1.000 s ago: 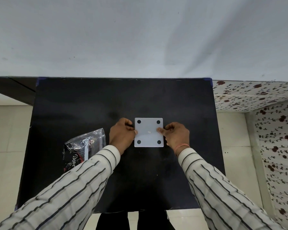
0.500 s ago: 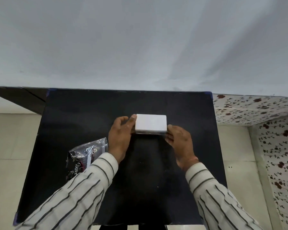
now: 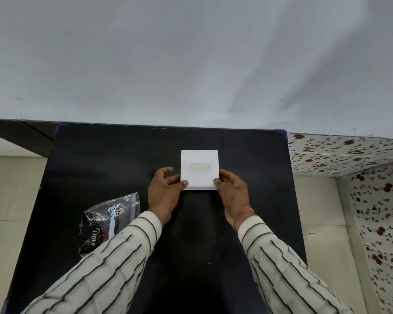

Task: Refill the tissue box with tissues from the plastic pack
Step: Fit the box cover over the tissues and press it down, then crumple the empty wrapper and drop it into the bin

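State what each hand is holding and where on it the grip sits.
Both hands hold the white tissue box. The left hand grips its near-left corner, the right hand its near-right corner. The plastic pack lies untouched on the table.

We see a smooth, matt white tissue box (image 3: 199,177), a glossy crinkled plastic pack (image 3: 104,219), a matt black desk (image 3: 114,159), and striped cloth sleeves (image 3: 104,268).

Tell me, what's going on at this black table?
A person in a striped shirt holds a white tissue box at its near corners, left hand and right hand on either side. Its oval opening faces up. A plastic pack lies untouched on the black table, to the left.
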